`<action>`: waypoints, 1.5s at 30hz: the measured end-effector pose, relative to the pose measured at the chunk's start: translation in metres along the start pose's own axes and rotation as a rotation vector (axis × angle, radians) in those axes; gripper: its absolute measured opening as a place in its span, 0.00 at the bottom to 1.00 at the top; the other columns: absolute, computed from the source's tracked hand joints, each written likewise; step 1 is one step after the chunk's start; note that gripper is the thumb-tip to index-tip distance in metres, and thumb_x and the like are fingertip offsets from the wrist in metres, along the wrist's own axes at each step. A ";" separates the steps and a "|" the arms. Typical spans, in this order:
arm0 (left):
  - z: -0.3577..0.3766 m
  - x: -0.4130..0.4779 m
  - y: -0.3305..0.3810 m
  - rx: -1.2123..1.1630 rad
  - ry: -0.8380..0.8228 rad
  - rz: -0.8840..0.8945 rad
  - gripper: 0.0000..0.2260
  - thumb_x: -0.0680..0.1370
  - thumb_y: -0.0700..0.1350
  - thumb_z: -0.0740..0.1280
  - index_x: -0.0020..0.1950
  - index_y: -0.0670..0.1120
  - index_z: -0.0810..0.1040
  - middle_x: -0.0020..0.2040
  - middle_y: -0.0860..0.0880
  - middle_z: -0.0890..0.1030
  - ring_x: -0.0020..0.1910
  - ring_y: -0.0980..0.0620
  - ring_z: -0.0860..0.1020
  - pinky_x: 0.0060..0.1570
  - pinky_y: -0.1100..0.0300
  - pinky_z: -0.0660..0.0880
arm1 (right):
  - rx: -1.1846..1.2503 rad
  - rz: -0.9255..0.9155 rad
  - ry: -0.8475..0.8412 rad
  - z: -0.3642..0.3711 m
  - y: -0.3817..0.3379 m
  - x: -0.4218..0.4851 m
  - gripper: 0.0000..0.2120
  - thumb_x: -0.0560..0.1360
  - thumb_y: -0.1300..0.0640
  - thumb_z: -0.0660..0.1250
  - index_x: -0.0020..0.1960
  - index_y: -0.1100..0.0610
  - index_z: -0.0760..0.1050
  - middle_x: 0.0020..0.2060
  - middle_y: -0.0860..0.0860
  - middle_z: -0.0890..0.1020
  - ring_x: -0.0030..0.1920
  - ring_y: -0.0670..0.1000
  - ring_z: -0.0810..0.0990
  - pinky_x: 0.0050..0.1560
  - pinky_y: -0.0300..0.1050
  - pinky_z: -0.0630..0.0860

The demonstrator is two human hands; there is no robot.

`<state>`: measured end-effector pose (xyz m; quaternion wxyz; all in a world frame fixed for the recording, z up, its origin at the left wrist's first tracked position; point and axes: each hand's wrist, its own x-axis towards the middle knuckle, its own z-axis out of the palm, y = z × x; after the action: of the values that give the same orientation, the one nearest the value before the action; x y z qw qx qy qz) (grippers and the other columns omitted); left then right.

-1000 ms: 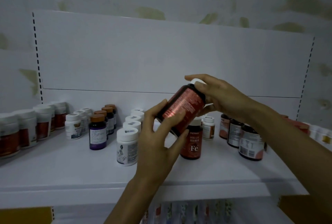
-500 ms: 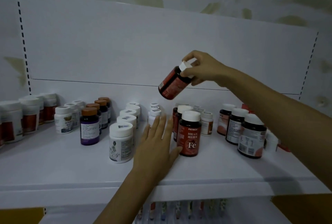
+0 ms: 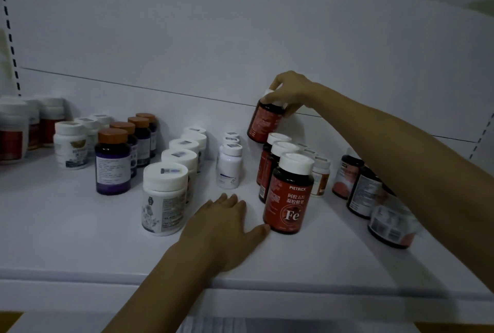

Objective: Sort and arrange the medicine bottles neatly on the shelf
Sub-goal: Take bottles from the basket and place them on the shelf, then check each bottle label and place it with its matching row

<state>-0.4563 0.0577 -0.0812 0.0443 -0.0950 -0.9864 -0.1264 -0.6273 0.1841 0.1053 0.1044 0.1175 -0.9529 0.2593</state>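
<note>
The left hand (image 3: 224, 223) lies flat, fingers straight, on the white shelf (image 3: 80, 225), thumb touching the front red white-capped bottle marked Fe (image 3: 287, 207). Behind that row, the right hand (image 3: 291, 90) grips by the top a tilted dark red bottle (image 3: 263, 124), near the back panel (image 3: 187, 38).

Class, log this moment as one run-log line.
right hand: holds red bottle by cap, rear of shelf | left hand: flat on shelf, thumb at Fe bottle
</note>
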 end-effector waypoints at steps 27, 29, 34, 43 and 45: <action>0.002 0.000 -0.004 -0.049 0.023 0.059 0.30 0.76 0.68 0.51 0.66 0.47 0.71 0.74 0.47 0.65 0.73 0.48 0.62 0.70 0.54 0.61 | -0.443 -0.252 -0.356 0.053 -0.027 -0.032 0.27 0.71 0.40 0.70 0.52 0.65 0.76 0.43 0.56 0.85 0.42 0.53 0.84 0.34 0.41 0.77; 0.002 0.000 -0.005 -0.089 0.080 0.072 0.24 0.77 0.67 0.53 0.49 0.47 0.73 0.58 0.47 0.76 0.60 0.48 0.73 0.56 0.56 0.69 | -0.446 -0.225 -0.362 0.065 -0.027 -0.031 0.29 0.70 0.39 0.71 0.51 0.65 0.76 0.41 0.57 0.85 0.39 0.54 0.85 0.37 0.46 0.81; 0.000 -0.001 -0.004 -0.151 0.167 0.063 0.24 0.77 0.64 0.57 0.42 0.43 0.72 0.41 0.49 0.74 0.39 0.52 0.70 0.37 0.58 0.63 | -0.352 -0.230 -0.308 0.074 -0.032 -0.040 0.17 0.71 0.50 0.73 0.47 0.61 0.73 0.40 0.58 0.84 0.37 0.54 0.85 0.27 0.39 0.76; -0.014 -0.014 -0.005 -0.705 0.237 0.014 0.35 0.73 0.64 0.66 0.75 0.50 0.63 0.68 0.50 0.74 0.64 0.55 0.74 0.59 0.62 0.70 | 0.165 -0.411 0.176 -0.001 -0.018 -0.170 0.09 0.69 0.54 0.74 0.43 0.51 0.73 0.43 0.48 0.82 0.41 0.50 0.82 0.44 0.50 0.81; -0.018 -0.024 -0.005 -0.939 0.256 0.111 0.30 0.69 0.64 0.71 0.68 0.58 0.68 0.61 0.52 0.79 0.56 0.61 0.78 0.51 0.67 0.73 | 0.352 -0.390 0.196 0.001 -0.009 -0.201 0.09 0.70 0.56 0.74 0.44 0.54 0.74 0.41 0.50 0.83 0.39 0.51 0.83 0.42 0.50 0.82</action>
<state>-0.4326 0.0444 -0.0678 0.1242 -0.1411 -0.8029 -0.5657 -0.4338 0.2108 0.0567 0.2219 0.2891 -0.8380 0.4060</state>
